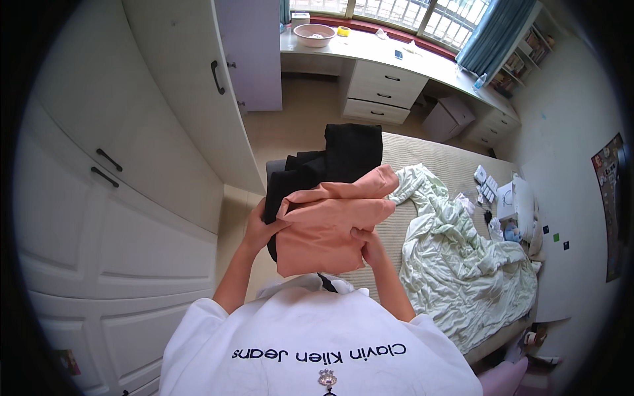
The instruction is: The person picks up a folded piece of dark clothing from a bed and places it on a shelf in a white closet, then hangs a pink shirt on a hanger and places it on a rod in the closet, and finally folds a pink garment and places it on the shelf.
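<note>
A bundle of folded clothes is held in front of my chest. On the near side lies a salmon-pink folded garment (323, 237) with loose folds along its upper edge. Black folded clothes (353, 148) lie under and beyond it, with a dark grey piece showing at their left. My left hand (259, 230) grips the bundle's left edge, thumb on the pink cloth and the other fingers hidden below. My right hand (371, 245) holds the right edge of the pink garment, its thumb on top. The exact kind of each garment cannot be made out.
A bed (456, 148) with a rumpled pale green blanket (456, 264) extends to my right. White wardrobes (125, 224) line the left, one door (191, 72) standing open. Beyond is a long desk (370, 49) with drawers, carrying a pink basin (314, 39).
</note>
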The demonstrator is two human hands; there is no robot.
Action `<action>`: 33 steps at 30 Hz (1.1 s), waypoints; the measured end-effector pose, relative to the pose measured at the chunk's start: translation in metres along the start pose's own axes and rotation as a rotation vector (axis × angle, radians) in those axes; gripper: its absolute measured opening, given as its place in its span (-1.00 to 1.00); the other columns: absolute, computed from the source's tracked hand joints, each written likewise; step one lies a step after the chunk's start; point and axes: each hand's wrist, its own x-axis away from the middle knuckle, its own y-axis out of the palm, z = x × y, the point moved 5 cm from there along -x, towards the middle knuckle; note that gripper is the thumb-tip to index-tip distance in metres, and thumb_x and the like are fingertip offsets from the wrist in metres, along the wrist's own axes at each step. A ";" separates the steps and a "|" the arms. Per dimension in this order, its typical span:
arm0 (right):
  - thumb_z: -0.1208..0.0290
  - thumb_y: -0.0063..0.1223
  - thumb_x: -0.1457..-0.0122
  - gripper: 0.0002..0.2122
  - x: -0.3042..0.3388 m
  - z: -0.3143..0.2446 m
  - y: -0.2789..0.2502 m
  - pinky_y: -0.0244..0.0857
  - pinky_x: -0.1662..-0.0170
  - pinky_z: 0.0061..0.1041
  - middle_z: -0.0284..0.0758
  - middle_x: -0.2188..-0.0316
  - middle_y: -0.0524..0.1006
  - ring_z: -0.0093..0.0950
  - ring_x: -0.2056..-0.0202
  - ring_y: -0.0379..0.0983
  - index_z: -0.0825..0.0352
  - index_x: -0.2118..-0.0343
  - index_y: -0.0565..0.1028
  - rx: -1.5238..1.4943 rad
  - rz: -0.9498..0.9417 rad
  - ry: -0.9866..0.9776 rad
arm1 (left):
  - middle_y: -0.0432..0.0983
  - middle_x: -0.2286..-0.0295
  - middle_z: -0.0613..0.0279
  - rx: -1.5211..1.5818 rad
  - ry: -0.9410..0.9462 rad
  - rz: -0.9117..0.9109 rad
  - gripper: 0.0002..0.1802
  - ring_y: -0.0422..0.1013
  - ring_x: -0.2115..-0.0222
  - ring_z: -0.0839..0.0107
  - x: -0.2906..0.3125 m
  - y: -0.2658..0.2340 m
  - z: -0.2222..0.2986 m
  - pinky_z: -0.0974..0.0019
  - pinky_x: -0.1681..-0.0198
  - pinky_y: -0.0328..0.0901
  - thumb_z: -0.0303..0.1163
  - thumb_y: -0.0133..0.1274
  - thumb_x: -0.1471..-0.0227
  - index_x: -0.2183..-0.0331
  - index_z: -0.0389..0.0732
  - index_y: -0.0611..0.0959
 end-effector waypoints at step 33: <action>0.42 0.14 -0.02 -0.44 -0.502 -0.195 0.050 0.26 -0.05 -0.39 -0.27 0.00 0.35 -0.39 -0.01 0.32 0.32 -0.09 0.18 0.041 -0.093 0.050 | 0.46 0.27 0.27 0.072 0.024 0.161 -0.55 0.35 0.23 0.49 -0.495 -0.093 -0.026 0.37 0.12 0.25 -0.33 0.25 0.13 0.17 -0.26 0.48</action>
